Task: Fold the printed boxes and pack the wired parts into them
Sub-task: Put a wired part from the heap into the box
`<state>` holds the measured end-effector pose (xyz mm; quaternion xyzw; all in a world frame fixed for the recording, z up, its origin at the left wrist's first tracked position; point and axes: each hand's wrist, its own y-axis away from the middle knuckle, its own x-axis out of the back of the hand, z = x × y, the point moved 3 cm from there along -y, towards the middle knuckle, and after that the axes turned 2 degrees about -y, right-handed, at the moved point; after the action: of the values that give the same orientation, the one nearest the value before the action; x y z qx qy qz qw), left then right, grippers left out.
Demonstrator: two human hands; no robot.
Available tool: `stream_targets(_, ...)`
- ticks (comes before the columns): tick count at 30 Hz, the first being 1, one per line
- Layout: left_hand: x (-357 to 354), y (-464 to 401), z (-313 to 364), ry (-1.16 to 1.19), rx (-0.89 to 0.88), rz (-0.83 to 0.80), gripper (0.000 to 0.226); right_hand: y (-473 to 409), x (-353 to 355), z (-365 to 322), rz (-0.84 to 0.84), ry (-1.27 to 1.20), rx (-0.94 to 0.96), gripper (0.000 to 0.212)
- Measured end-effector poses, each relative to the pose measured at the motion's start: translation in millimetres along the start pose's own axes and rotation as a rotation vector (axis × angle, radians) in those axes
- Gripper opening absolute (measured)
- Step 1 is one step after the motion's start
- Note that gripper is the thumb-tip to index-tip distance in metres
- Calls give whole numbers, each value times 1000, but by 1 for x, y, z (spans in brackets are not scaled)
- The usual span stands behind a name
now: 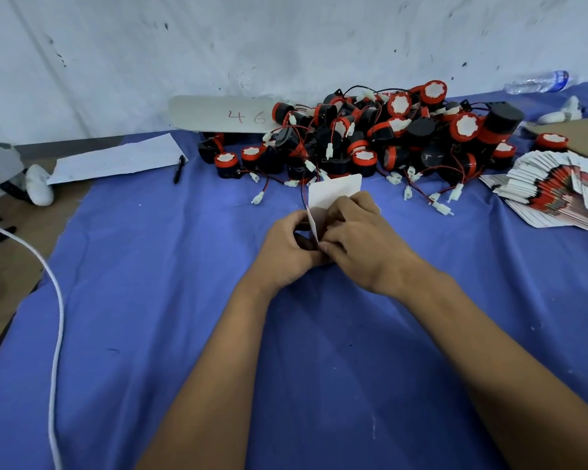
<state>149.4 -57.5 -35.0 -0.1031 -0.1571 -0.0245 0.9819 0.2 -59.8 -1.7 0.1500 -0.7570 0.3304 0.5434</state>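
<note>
A small white box (333, 191) stands on the blue cloth at the centre, its top flap up and its white inner face toward me. My left hand (286, 249) grips the box from the left, and my right hand (360, 239) pinches its near edge from the right. Most of the box body is hidden behind my fingers. Behind it lies a big pile of black and red wired parts (387, 137) with red and black wires and white plugs. A fanned stack of flat printed boxes (550, 195) lies at the right.
A white sheet (116, 157) and a black pen (179, 169) lie at the back left. A white card marked 46 (224, 113) leans on the wall. A plastic bottle (537, 82) lies at the back right. A white cable (56, 317) runs down the left.
</note>
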Motion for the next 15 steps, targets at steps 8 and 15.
stream_targets(8, 5, -1, 4, 261, 154, -30, 26, 2, -4, 1, 42, -44, -20, 26)
stream_targets(15, -11, -7, -3, 37, 126, 207, 21, 17, 21, 20, 749, -385, -129, 13)
